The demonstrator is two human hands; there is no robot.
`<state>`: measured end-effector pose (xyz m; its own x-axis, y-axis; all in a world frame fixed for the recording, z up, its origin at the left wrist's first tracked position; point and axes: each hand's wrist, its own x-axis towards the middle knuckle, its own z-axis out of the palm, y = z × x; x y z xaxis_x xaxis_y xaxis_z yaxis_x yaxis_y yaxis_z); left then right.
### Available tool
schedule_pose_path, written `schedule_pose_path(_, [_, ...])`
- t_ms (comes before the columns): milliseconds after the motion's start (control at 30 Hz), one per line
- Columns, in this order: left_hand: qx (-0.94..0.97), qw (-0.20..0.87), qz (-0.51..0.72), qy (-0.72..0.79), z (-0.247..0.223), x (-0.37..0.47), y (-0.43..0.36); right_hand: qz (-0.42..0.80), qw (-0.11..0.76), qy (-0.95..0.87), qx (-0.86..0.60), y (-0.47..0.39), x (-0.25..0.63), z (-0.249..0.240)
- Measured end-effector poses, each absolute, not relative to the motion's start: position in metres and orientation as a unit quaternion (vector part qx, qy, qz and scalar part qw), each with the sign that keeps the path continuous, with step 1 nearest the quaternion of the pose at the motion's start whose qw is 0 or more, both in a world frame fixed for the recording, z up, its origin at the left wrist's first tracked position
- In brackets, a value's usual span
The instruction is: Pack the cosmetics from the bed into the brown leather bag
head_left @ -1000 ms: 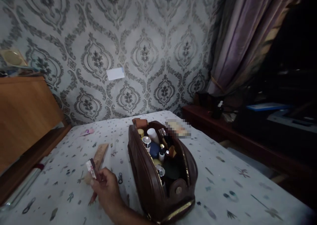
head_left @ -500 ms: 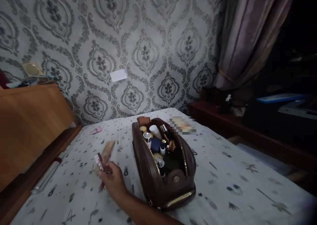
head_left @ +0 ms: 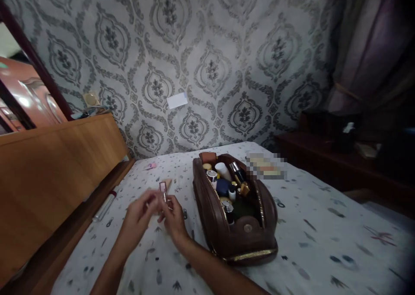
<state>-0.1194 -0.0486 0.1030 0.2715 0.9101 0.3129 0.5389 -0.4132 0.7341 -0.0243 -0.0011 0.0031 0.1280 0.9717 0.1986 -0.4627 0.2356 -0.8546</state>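
Observation:
A small slim cosmetic tube (head_left: 163,187), pale with dark pinkish edges, stands up between my two hands. My right hand (head_left: 175,220) is closed, gripping its lower part between thumb and fingers. From the left, my left hand (head_left: 138,215) has its fingers pinched against the same tube; they are slightly blurred. Behind the hands lies a tan flat piece (head_left: 167,183), mostly hidden. To the right sits a brown leather cosmetic bag (head_left: 207,226), unzipped. Inside it are a white-capped tube (head_left: 223,171), a dark blue item (head_left: 222,187), a small white bottle (head_left: 232,193) and several other cosmetics.
All this rests on a white patterned sheet (head_left: 311,238). A wooden headboard (head_left: 74,156) runs along the left, with a clear tube (head_left: 105,206) beside it. A small pink item (head_left: 151,166) lies at the back; a pixelated patch (head_left: 266,166) is right of the bag.
My left hand has come into view and met the right hand at the tube. The view has turned left, so the bag appears farther right.

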Motion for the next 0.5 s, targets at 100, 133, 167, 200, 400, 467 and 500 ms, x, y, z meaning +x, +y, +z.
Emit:
schedule_pose_path(100, [0.726, 0.143, 0.437, 0.510, 0.108, -0.115, -0.002, 0.517, 0.684, -0.400, -0.323, -0.004, -0.025, 0.007])
schedule_pose_path(133, [0.729, 0.138, 0.437, 0.509, 0.106, -0.114, 0.008, 0.513, 0.685, -0.403, -0.323, -0.005, -0.024, 0.008])
schedule_pose_path(167, [0.737, 0.143, 0.427, 0.503, 0.103, -0.113, 0.015, 0.510, 0.686, -0.406, -0.324, -0.007, -0.024, 0.008])
schedule_pose_path(200, [0.746, 0.153, 0.415, 0.498, 0.100, -0.113, 0.020, 0.507, 0.685, -0.410, -0.325, -0.008, -0.023, 0.009])
schedule_pose_path(400, [0.783, 0.193, 0.351, 0.476, 0.094, -0.119, 0.029, 0.513, 0.683, -0.399, -0.333, -0.011, -0.022, 0.010])
schedule_pose_path(467, [0.785, 0.191, 0.354, 0.471, 0.102, -0.119, 0.032, 0.523, 0.683, -0.389, -0.329, -0.010, -0.023, 0.011])
schedule_pose_path(500, [0.783, 0.186, 0.361, 0.470, 0.107, -0.117, 0.032, 0.528, 0.684, -0.384, -0.325, -0.010, -0.023, 0.012])
